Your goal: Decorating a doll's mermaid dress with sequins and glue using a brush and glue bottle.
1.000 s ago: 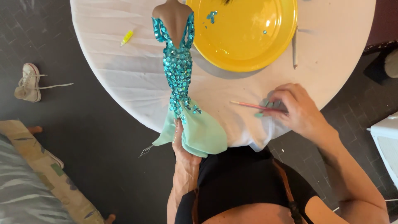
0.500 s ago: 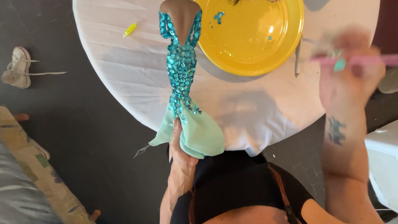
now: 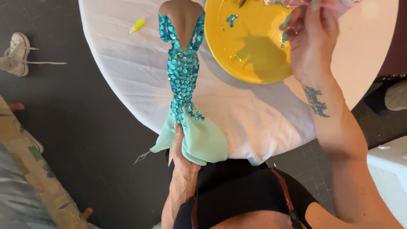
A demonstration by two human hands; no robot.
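The doll in its turquoise sequinned gown (image 3: 183,80) lies lengthwise on the white-clothed round surface (image 3: 127,85), held at the pale green hem by the left hand (image 3: 180,154), fingers clenched round the skirt from beneath. The right hand (image 3: 311,40) has risen from the near edge of the surface to hover over the yellow plate (image 3: 250,46) on the far right, fingers pinching a thin pink stick (image 3: 335,5) (blurred), seemingly fetching another sequin. The plate holds a few loose turquoise sequins (image 3: 231,19).
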